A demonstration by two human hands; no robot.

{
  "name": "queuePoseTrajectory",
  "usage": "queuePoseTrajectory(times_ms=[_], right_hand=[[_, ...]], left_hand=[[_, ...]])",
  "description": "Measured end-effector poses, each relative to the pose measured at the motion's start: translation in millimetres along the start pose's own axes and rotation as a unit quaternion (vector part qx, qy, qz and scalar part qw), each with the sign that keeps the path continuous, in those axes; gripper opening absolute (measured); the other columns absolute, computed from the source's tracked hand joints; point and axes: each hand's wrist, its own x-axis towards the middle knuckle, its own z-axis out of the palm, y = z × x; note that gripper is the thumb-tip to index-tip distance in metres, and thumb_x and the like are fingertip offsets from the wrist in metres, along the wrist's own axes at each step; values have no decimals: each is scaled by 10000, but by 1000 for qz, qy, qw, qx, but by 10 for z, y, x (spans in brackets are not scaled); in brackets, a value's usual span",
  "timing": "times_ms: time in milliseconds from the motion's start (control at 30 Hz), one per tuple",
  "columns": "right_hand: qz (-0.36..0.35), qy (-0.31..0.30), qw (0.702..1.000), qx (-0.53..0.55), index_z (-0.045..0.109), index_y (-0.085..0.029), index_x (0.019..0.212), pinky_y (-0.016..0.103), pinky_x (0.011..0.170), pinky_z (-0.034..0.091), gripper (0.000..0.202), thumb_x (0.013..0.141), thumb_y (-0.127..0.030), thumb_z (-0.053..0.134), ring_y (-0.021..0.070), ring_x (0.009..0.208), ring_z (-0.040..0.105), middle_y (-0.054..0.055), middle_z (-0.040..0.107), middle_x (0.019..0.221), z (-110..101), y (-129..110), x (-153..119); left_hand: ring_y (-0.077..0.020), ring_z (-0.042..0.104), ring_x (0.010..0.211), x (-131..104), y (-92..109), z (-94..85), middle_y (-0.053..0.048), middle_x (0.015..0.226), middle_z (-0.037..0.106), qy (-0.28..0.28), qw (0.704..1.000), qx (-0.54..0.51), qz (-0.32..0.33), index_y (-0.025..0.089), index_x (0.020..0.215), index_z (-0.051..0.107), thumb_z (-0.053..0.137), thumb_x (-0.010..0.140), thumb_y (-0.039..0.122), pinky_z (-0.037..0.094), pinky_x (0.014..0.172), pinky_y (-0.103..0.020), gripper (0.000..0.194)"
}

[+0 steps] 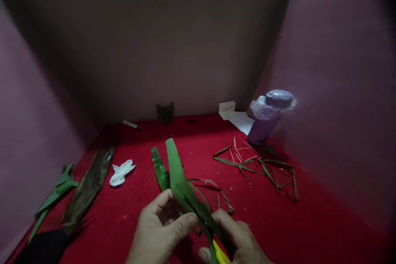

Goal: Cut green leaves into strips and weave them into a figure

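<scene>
My left hand (165,229) pinches a long green leaf strip (177,169) between thumb and fingers, its upper end pointing away from me. In my right hand (239,237) is a pair of scissors with yellow and red handles (220,252). Their dark blades lie along the strip, and part of the leaf hangs down past the handles. Most of the handles is hidden by my fingers. Just behind my left hand is another glossy green leaf piece (160,169); whether I hold it too, I cannot tell.
Brown dried strips (278,177) and thin sticks (237,153) lie on the red cloth (198,144) at right, near a purple plastic-wrapped container (264,126) and white papers (241,121). Leftward are a crumpled tissue (121,173), a brown leaf (89,185), folded green leaves (58,189) and a marker (131,124).
</scene>
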Motion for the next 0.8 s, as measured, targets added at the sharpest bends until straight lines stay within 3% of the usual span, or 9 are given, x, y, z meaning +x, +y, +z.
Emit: queuePoseTrajectory(times_ms=[167, 300, 500, 800], right_hand=[[-43, 2, 999, -23, 462, -191, 785, 201, 390, 202, 250, 708, -346, 642, 66, 448, 263, -81, 299, 531, 14, 34, -2], [-37, -5, 998, -49, 452, -193, 776, 204, 390, 188, 251, 722, -365, 627, 63, 445, 252, -81, 292, 528, 28, 64, -16], [1, -23, 1000, 9, 432, -194, 754, 202, 404, 179, 293, 676, -350, 667, 58, 453, 235, -93, 268, 512, 9, -8, 14], [34, -66, 980, 186, 443, -183, 1060, 199, 476, 331, 560, 601, -301, 740, 76, 539, 389, -20, 525, 714, 50, -26, 44]], left_hand=[[-186, 644, 740, -23, 131, 32, -66, 787, 709, -1, 992, -113, -56, 164, 863, 686, 743, 637, 350, 511, 659, -255, 298], [-162, 629, 740, -27, 175, 29, -40, 794, 691, 41, 981, -183, -40, 174, 812, 666, 691, 697, 272, 505, 684, -254, 153], [-101, 544, 539, -44, 126, -25, 13, 616, 623, 108, 989, -96, 25, 167, 733, 637, 710, 674, 200, 472, 552, -214, 100], [-117, 552, 507, -11, 140, -41, -13, 643, 633, 84, 996, -27, 20, 148, 729, 636, 721, 654, 237, 478, 483, -230, 144]])
